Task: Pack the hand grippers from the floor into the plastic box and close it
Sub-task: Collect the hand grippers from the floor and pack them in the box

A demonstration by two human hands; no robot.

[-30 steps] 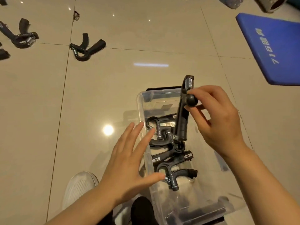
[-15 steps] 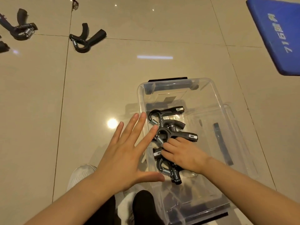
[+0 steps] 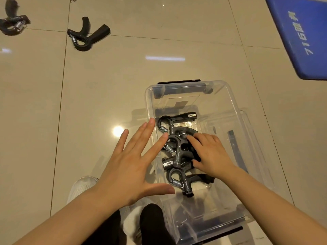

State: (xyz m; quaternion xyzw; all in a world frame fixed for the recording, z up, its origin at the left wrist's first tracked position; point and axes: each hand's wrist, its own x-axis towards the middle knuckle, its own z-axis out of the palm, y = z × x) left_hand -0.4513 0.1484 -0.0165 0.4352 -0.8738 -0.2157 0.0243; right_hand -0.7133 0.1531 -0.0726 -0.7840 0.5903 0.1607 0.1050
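A clear plastic box [image 3: 228, 96] with black latches stands open on the tiled floor. Three black hand grippers with metal springs lie stacked inside along its left side: one at the far end [image 3: 174, 122], a middle one [image 3: 178, 150], and a near one [image 3: 184, 182]. My right hand [image 3: 210, 153] is inside the box, fingers curled over the middle gripper's handle. My left hand [image 3: 131, 163] is spread flat with straight fingers against the box's left wall. Two more hand grippers lie on the floor far left: one [image 3: 88, 35] and another [image 3: 12, 23].
The clear box lid [image 3: 247, 131] lies under and to the right of the box. A blue mat [image 3: 300, 34] lies at the far right. A white shoe [image 3: 81, 188] and dark trouser legs [image 3: 150, 225] are below my hands.
My right hand brought the raised hand gripper down into the box and laid it on the stack, then shifted slightly forward over it. My left hand stayed spread by the box wall.
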